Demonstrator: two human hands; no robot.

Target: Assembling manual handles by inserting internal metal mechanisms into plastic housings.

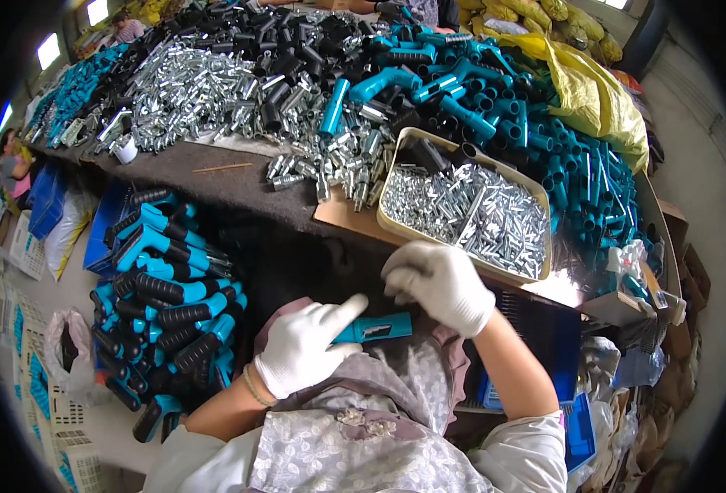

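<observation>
At frame centre, the left hand (304,349) clasped a teal handle (373,328); the right hand (439,283), fingers curled, apparently pressed something into its end. Aligning squarely would seat it best.

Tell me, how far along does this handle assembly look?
Done: a stack of teal handles with black grips lies at the person's left. In hand: the left hand holds one bare teal handle while the right hand works at its end. Left: a tray of small metal parts and big heaps of teal pieces on the table.
</observation>
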